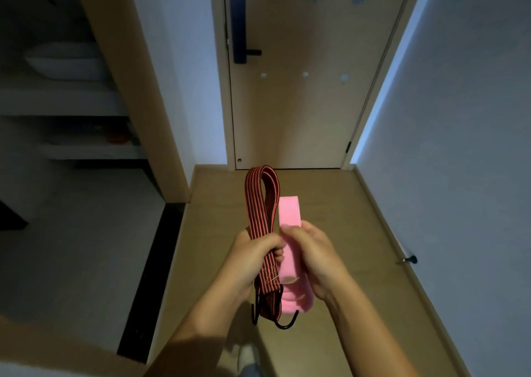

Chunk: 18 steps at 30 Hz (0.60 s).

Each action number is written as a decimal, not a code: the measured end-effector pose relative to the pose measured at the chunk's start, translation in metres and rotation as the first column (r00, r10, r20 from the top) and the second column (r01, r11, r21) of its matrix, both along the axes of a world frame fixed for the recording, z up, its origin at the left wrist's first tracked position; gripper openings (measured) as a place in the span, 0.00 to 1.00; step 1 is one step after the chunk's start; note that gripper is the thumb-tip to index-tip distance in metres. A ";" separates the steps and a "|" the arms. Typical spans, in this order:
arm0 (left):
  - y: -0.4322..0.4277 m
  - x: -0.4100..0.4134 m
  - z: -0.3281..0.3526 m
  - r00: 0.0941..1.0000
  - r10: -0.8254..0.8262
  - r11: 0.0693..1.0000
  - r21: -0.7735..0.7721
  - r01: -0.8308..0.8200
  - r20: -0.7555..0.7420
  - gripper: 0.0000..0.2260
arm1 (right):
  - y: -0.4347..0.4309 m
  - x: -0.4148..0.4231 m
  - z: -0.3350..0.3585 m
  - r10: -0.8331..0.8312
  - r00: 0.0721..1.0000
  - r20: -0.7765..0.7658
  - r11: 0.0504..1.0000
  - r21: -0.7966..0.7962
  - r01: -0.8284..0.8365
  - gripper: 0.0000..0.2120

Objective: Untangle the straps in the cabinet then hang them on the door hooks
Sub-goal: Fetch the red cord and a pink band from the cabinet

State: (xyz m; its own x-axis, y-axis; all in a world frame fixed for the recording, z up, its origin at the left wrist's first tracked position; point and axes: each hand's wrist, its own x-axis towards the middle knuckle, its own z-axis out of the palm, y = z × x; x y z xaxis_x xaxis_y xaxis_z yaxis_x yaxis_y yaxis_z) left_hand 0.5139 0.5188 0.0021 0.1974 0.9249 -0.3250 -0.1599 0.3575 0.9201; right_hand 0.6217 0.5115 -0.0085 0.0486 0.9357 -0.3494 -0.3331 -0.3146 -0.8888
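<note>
The left hand [253,257] had its grip closed round the folded red-and-black striped strap [262,204], whose black hooks [283,323] dangled below. Just beside it, the right hand [311,254] pinched the pink strap [290,211]. Both straps stood upright before the closed door [304,112], over the wooden floor [344,233].

Looped red-black hooked strap [260,204] upright, touching folded pink strap [290,212].

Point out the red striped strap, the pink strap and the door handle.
red striped strap [258,204]: head view, on its looped upper part.
pink strap [289,210]: head view, on its flat upper end.
door handle [253,52]: head view, on the lever.
</note>
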 end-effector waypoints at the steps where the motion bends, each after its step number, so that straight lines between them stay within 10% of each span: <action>1: 0.020 0.002 0.001 1.000 -0.005 1.000 -0.003 0.005 0.006 0.07 | 0.018 0.002 0.000 -0.020 0.999 0.035 1.000 0.004 0.020 0.04; 9: 0.165 0.000 0.016 0.998 0.019 0.996 0.087 -0.015 -0.051 0.02 | 0.137 0.004 0.006 -0.039 0.890 0.454 0.984 0.171 -0.043 0.02; 18: 0.288 0.009 -0.003 0.980 0.061 0.998 0.017 -0.059 -0.191 0.09 | 0.247 0.018 -0.021 -0.029 0.824 0.566 0.976 0.194 -0.099 0.04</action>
